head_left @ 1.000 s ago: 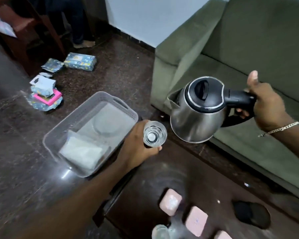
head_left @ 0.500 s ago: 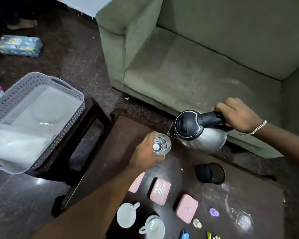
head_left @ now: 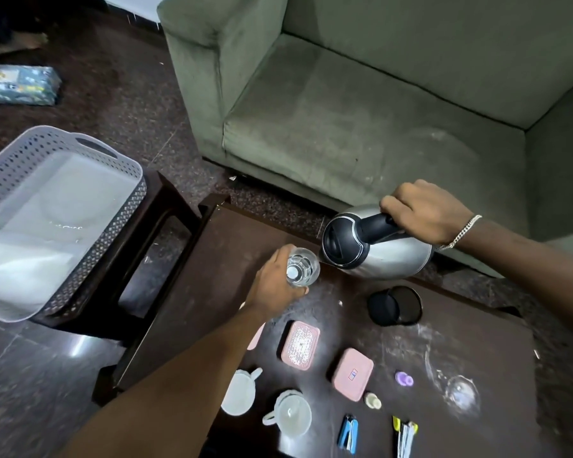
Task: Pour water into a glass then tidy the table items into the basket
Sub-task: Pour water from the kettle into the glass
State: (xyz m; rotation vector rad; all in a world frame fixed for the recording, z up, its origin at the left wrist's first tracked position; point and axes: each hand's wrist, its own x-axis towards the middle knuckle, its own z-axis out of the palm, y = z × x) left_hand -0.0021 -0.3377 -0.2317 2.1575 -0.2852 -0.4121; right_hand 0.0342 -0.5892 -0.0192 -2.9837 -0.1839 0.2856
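Observation:
My left hand (head_left: 273,282) grips a clear glass (head_left: 302,266) over the far left part of the dark table (head_left: 205,292). My right hand (head_left: 425,209) holds the black handle of a steel kettle (head_left: 374,242), tipped left with its spout right at the glass rim. No water stream is visible. The grey perforated basket (head_left: 80,150) sits on a dark stool to the left, with white items inside. On the table lie pink lidded boxes (head_left: 300,345), two white cups (head_left: 291,413), a blue stapler (head_left: 348,433) and the black kettle base (head_left: 394,305).
A green sofa (head_left: 361,120) stands just beyond the table. A second clear glass (head_left: 460,391) lies at the right, near a purple piece (head_left: 404,379) and yellow-tipped pens (head_left: 404,434). A wrapped packet (head_left: 17,84) lies on the dark floor at far left.
The view swung right and down onto the table. The kettle has tipped further, and its spout has come close to the glass rim.

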